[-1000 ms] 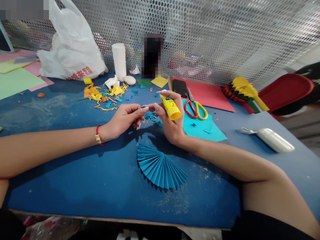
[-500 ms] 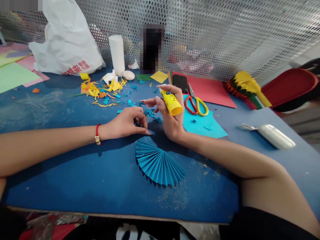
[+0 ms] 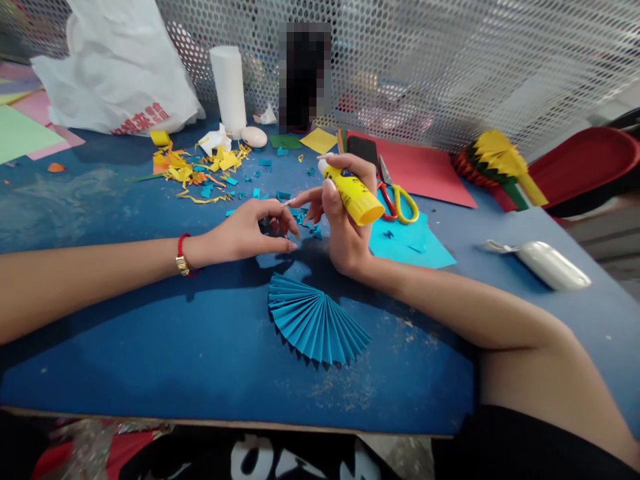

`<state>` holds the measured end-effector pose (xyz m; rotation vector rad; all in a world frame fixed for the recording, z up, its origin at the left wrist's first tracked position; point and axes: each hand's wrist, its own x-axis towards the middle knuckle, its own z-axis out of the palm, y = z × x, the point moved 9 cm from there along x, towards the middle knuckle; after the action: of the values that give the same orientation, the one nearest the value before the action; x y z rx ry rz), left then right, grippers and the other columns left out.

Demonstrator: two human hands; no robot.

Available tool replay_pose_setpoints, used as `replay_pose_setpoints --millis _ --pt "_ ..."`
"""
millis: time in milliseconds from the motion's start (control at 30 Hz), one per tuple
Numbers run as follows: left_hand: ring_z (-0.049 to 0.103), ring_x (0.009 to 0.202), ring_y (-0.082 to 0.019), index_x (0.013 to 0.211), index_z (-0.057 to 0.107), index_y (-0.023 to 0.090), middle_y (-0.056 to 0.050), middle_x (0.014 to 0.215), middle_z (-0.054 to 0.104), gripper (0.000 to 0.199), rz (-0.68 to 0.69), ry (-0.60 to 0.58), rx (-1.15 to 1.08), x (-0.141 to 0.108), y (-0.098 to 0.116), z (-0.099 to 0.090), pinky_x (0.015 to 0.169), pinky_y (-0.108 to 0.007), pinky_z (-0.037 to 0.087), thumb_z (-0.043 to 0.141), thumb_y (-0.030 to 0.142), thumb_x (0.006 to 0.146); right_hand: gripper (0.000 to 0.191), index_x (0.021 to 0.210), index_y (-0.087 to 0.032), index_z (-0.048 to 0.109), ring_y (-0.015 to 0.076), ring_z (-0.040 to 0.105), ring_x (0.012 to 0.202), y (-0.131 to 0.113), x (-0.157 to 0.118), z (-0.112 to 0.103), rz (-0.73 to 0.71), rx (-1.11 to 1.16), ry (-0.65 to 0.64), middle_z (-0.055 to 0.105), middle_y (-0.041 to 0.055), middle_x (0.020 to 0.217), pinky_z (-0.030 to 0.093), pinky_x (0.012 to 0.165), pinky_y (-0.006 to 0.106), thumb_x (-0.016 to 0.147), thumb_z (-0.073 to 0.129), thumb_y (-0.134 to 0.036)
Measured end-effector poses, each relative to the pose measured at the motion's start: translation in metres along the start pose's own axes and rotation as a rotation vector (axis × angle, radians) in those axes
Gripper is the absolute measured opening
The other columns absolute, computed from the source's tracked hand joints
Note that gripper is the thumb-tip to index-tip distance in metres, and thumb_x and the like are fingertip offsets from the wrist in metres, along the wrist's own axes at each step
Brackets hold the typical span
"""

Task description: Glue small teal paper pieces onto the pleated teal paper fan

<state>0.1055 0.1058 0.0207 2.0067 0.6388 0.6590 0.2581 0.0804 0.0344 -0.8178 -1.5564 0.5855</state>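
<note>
A yellow glue stick (image 3: 357, 197) is held in my right hand (image 3: 347, 217), between the index finger and thumb, with its white cap end pointing up and left. My left hand (image 3: 257, 230) hovers just beside it, thumb and fingers apart, nothing seen between them; its fingertips are close to those of the right hand. A pleated blue paper fan (image 3: 317, 320) lies spread on the blue table (image 3: 150, 353) below both hands. Small blue paper scraps (image 3: 303, 217) lie behind the fingers.
Yellow and orange scraps (image 3: 200, 167), a white plastic bag (image 3: 120, 73) and a white roll (image 3: 229, 90) stand or lie at the back left. Red-and-yellow scissors (image 3: 404, 203) rest on light blue paper (image 3: 425, 247). A white case (image 3: 553, 265) lies at the right.
My left hand's fingers have opened wider, thumb apart from the fingertips. The glue stick has shifted slightly right in my right hand. The whole view has moved a little.
</note>
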Motion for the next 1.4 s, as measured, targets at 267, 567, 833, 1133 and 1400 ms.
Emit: replay_pose_setpoints --millis 267,567,833,1133,1400 --pt "0.067 0.090 -0.021 0.091 0.076 0.022 -0.001 0.091 0.074 0.026 -0.018 0.021 -0.008 0.002 -0.001 -0.003 0.090 -0.035 0.058 0.090 0.035 0.073 0.050 0.139 -0.039 0.069 0.0090 0.069 0.060 -0.017 -0.005 -0.003 -0.150 0.163 0.126 0.081 0.0062 0.137 0.064 0.059 0.032 0.114 0.085 -0.079" --pt "0.071 0.098 -0.024 0.099 0.079 0.022 -0.002 0.097 0.077 0.033 -0.084 0.056 0.060 0.001 -0.008 -0.006 0.096 -0.038 0.059 0.093 0.035 0.071 0.057 0.134 -0.036 0.077 0.0060 0.064 0.051 -0.013 -0.006 -0.004 -0.102 0.141 0.101 0.087 0.0029 0.132 0.054 0.048 0.028 0.109 0.086 -0.086" --pt "0.072 0.099 -0.023 0.104 0.078 0.022 0.000 0.102 0.079 0.054 -0.122 0.119 -0.051 0.003 -0.016 -0.012 0.094 -0.036 0.059 0.103 0.033 0.057 0.063 0.082 -0.023 0.076 0.0123 0.060 0.060 -0.020 -0.008 0.000 -0.263 -0.122 -0.134 0.069 -0.0009 0.069 0.044 0.056 0.029 0.121 0.075 -0.072" --pt "0.070 0.105 -0.022 0.117 0.073 0.023 0.001 0.107 0.074 0.060 -0.073 0.144 -0.138 0.001 -0.012 -0.012 0.094 -0.034 0.058 0.098 0.029 0.062 0.066 0.095 -0.025 0.074 0.0152 0.058 0.068 0.017 -0.006 0.014 -0.098 -0.294 -0.403 0.072 0.0012 0.081 0.048 0.067 0.035 0.117 0.069 -0.087" --pt "0.069 0.107 -0.023 0.125 0.071 0.026 0.001 0.113 0.074 0.064 -0.016 0.107 -0.122 0.002 -0.015 -0.010 0.096 -0.036 0.058 0.093 0.030 0.065 0.051 0.098 -0.022 0.070 0.0133 0.050 0.068 0.007 -0.008 0.020 -0.091 -0.387 -0.482 0.065 0.0000 0.079 0.035 0.068 0.034 0.117 0.074 -0.069"
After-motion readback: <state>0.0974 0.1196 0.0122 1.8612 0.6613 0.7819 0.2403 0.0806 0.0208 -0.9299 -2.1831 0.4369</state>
